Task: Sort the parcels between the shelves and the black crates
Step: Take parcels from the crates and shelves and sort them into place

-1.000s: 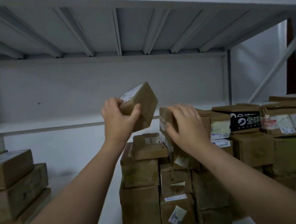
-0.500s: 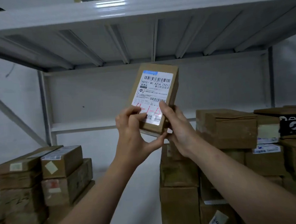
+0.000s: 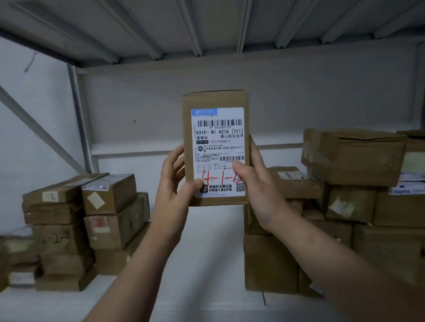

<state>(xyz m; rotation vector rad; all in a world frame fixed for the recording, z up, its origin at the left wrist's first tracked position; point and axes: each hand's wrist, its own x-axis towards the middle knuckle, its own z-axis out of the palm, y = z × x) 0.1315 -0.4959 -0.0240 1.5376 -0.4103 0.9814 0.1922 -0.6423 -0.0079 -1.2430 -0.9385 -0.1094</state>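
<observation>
A person is holding a small brown box [image 3: 215,102] upright in front of the shelf [image 3: 197,282], above the bare gap between two stacks of parcels. Its white label [image 3: 219,145] is facing the camera, showing barcodes, the print "501E- M1 A21A [TZ1]", lines of small text, a QR code at the lower right corner, and "4-1-" handwritten in red near the bottom, with the last mark hidden under a thumb.

The left hand [image 3: 174,188] is gripping the box's lower left edge, thumb lying across the label's bottom corner and fingers wrapping behind. The right hand [image 3: 258,190] is clasping the lower right edge, thumb pressing on the label. Both hands are closed on the box.

Compared with half a second ago, the box is now standing straight rather than leaning right, and it is sitting closer and larger in view, with the label squarely readable. The left stack [image 3: 85,227] and right stack [image 3: 347,201] are looking unchanged on the shelf.
</observation>
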